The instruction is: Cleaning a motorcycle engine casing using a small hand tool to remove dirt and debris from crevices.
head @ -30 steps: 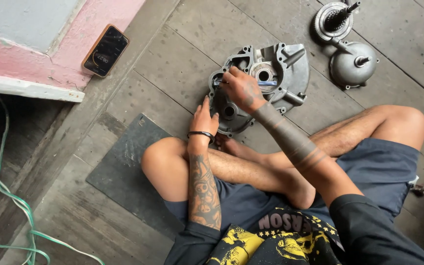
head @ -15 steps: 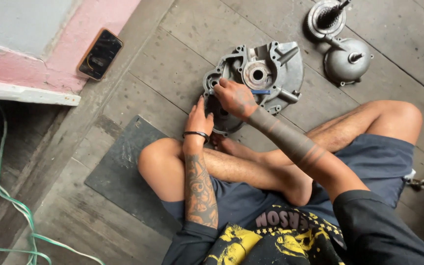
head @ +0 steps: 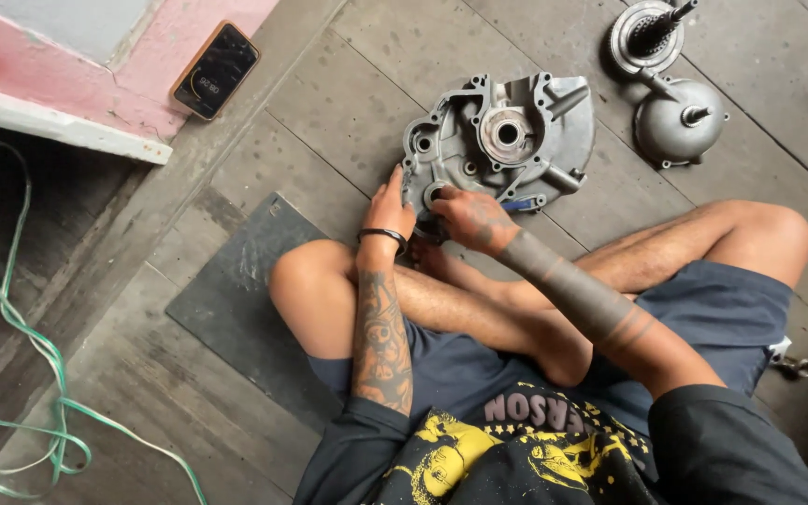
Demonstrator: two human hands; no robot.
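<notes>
Since the earlier frames the right hand (head: 471,217) has slid down from the middle of the grey metal engine casing (head: 502,140) to its near lower corner, and the left hand (head: 392,208) stays pressed against the casing's near left edge. Right now the left hand stands with its fingers straight and together, flat against the casing's side, holding nothing, a black band around its wrist. Beside it, the right hand is curled, fingertips bent onto a small round opening at the casing's lower left; whether it pinches any small part there I cannot tell. Both forearms are tattooed and reach forward over crossed bare legs in blue shorts. Beneath the casing lies a floor of worn grey wooden planks (head: 348,84), on which the person sits. Left of the casing and nearer the person, a dark rubber mat (head: 236,299) lies flat under the left knee. Farther left of the casing, a phone (head: 216,69) rests screen-up on a pink painted ledge (head: 95,84), and a green cord (head: 30,374) loops across the floor below that ledge. Right of the casing, well apart from the hands, sit a domed metal cover (head: 680,122) and, just beyond it, a round clutch assembly (head: 647,33) with a shaft sticking up.
</notes>
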